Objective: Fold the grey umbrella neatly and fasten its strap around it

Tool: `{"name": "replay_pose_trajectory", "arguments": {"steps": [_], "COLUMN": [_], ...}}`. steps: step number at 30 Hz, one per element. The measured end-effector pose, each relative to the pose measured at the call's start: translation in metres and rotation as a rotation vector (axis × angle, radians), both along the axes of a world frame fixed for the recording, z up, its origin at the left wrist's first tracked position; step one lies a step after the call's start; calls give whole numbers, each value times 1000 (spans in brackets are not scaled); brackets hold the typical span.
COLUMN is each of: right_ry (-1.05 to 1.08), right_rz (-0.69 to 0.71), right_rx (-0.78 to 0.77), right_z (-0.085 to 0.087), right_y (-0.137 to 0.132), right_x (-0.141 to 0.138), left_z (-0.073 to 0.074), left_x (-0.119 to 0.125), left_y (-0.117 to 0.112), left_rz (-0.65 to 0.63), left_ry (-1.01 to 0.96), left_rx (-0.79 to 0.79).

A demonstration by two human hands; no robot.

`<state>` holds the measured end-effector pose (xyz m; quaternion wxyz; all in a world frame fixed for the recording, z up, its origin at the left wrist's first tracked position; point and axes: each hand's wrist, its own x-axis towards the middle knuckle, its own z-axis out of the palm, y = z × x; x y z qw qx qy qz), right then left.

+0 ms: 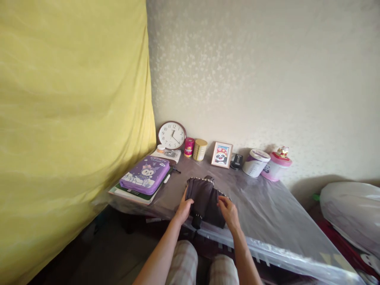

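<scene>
A dark folded umbrella [205, 200] lies on the plastic-covered table [267, 209], its handle pointing toward me at the front edge. My left hand [184, 208] grips its left side, fingers curled round the fabric. On the right side, my right hand [228, 209] pinches the cloth between thumb and fingers. Both forearms reach in from below, above my checked trousers.
A purple cartoon case [145, 174] rests on books at the left. Along the wall stand a round clock [171, 135], a red can [189, 147], a gold tin [200, 149], a framed picture [221, 154] and two tubs [255, 162]. A yellow curtain [71, 118] hangs on the left; a white bag [353, 209] lies on the right.
</scene>
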<state>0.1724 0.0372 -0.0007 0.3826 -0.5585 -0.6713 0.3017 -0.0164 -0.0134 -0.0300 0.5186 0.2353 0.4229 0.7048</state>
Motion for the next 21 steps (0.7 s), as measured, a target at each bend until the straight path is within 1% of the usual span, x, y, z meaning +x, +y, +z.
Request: {"name": "replay_pose_trajectory", "arguments": {"steps": [1,2,4,6,8,14,17,21], "right_ry": [-60,-87,-115,-118,-105,-16,65,190], "right_rz": [-85,-134,-193,-214,-208,-176,-171,-206], "right_rx": [-36,-55,-74,-96,-122,-176,-197,-218], "right_z": [-3,-5,-11,-15,-19,-28,-29,-28], "right_y": [1,1,0,-3,-6,-5,-5,-8], "right_x": [14,26,44,53,55,47,44,39], "left_z": [-1,-2,-3,-4,-5,-9,-11,-13], "left_x": [-1,-1,-1,0,1,0,0,2], "left_y": [0,0,2,3,4,5,5,7], "left_rz": [3,4,8,14,18,25,27,25], "left_ry": [34,70,135,188,231,302,311,304], "left_rx": [-5,-10,-14,-11,-4,15,31,56]}}
